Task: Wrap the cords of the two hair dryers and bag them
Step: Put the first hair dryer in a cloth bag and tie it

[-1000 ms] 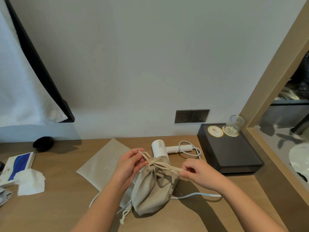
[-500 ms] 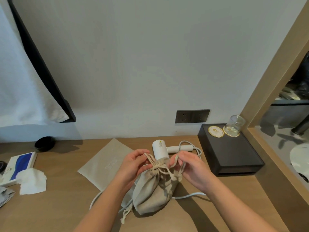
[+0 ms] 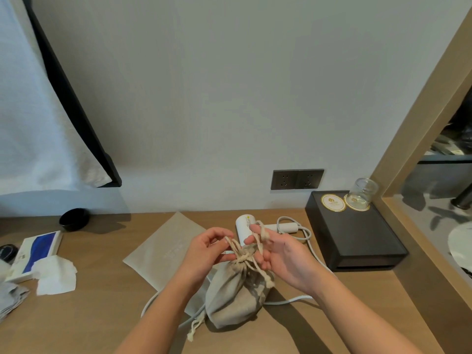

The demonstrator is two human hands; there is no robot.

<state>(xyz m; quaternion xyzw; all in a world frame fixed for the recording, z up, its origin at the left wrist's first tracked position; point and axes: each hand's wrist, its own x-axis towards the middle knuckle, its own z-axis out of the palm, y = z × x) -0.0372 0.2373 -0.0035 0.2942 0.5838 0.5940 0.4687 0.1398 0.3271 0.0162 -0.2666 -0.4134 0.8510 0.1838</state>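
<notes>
A filled beige drawstring bag (image 3: 235,297) stands on the wooden desk (image 3: 102,315), its neck cinched with a knot. My left hand (image 3: 204,251) pinches the drawstring (image 3: 236,247) just left of the knot. My right hand (image 3: 278,254) has the cord's other end looped over its raised fingers. Behind the hands lies a white hair dryer (image 3: 244,226) with its cord (image 3: 304,233) loosely coiled. A flat empty beige bag (image 3: 166,251) lies beneath and to the left. What is inside the filled bag is hidden.
A black box (image 3: 357,238) with two round coasters and an upturned glass (image 3: 362,192) sits at right under the wall sockets (image 3: 297,178). At left are a small black bowl (image 3: 74,219), a blue-and-white box (image 3: 35,251) and white tissues (image 3: 56,277).
My right hand drew in from the right, then rose with the cord over its fingers. My left hand stayed by the bag's neck.
</notes>
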